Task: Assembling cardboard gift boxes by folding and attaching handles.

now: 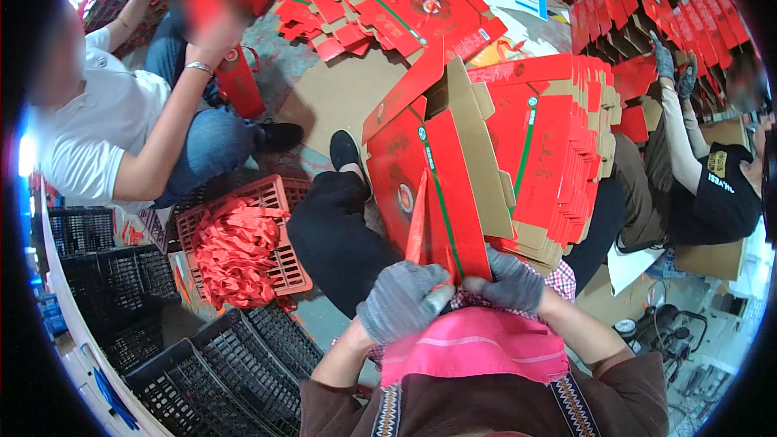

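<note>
I hold a red cardboard gift box, flat and part-folded, with brown inner flaps and a green stripe, upright over my lap. My left hand, in a grey knit glove, grips its lower edge from the left. My right hand, also in a grey glove, pinches the same lower edge from the right. A thin red strip hangs along the box front between my hands. A tall stack of flat red boxes leans right behind the held one.
A red crate full of red ribbon handles sits at my left. Black crates line the lower left. A person in white sits at the upper left, another with grey gloves at the right. More red boxes lie on the floor.
</note>
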Demonstrator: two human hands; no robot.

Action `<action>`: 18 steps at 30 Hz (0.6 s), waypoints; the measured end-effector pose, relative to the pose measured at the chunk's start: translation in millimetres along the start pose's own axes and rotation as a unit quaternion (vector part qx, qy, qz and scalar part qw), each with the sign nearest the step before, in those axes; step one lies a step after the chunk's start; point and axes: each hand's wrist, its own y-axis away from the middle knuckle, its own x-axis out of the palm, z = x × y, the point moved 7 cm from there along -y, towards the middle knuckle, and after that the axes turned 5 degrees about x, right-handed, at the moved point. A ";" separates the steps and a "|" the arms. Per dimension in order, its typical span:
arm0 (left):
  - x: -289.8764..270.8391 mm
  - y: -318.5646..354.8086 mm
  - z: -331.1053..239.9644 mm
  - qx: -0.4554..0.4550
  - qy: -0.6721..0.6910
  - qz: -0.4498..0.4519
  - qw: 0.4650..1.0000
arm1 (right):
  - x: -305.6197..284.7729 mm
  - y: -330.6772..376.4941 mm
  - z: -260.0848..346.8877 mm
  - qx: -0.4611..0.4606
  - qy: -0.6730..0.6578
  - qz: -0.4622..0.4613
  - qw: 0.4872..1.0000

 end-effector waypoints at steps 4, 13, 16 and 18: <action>-14.9 -24.0 -36.8 0.105 -0.173 0.011 0.979 | -6.2 -17.6 -18.7 0.165 0.070 -0.022 0.984; -157.5 134.5 10.2 -0.105 -0.266 -0.544 0.789 | -218.3 -13.4 84.7 0.054 0.004 -0.307 0.950; -181.9 222.6 107.8 -0.239 -0.217 -0.604 0.728 | -238.5 -49.4 158.3 -0.011 0.032 -0.261 0.965; -185.4 262.9 153.8 -0.288 -0.219 -0.598 0.715 | -237.8 -80.2 198.1 -0.041 0.111 -0.263 0.958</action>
